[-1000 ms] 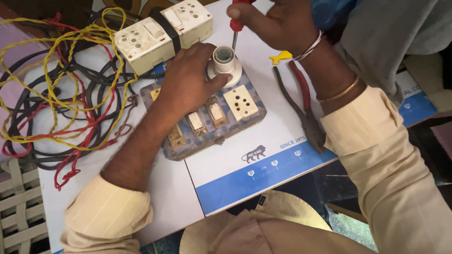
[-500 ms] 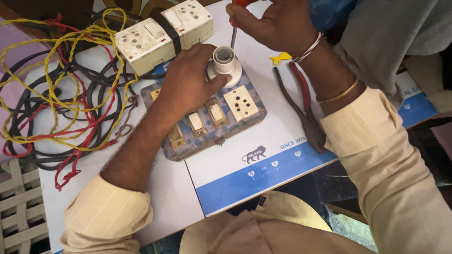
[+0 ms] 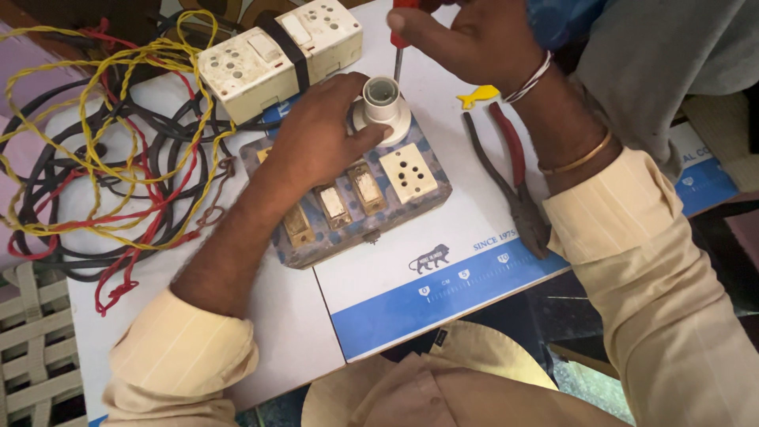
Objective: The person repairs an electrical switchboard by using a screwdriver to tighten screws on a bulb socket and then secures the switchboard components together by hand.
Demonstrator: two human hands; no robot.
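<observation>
My left hand (image 3: 320, 138) rests on a grey speckled switch board (image 3: 348, 213) and grips the base of a white lamp holder (image 3: 382, 107) mounted on it. The board carries several yellowed switches (image 3: 340, 205) and a cream socket (image 3: 408, 172). My right hand (image 3: 474, 39) is closed around a red-handled screwdriver (image 3: 399, 55), held upright, its shaft pointing down just right of the lamp holder's rim. The tip is hidden behind the holder.
A pair of red-handled pliers (image 3: 514, 178) lies right of the board, by a small yellow piece (image 3: 477, 96). A cream double switch box (image 3: 277, 55) sits behind. Tangled yellow, red and black wires (image 3: 103, 158) cover the left. A white and blue sheet (image 3: 427, 277) lies beneath.
The screwdriver shaft has shifted slightly against the lamp holder as my right hand moved a little; my left hand stays on the holder.
</observation>
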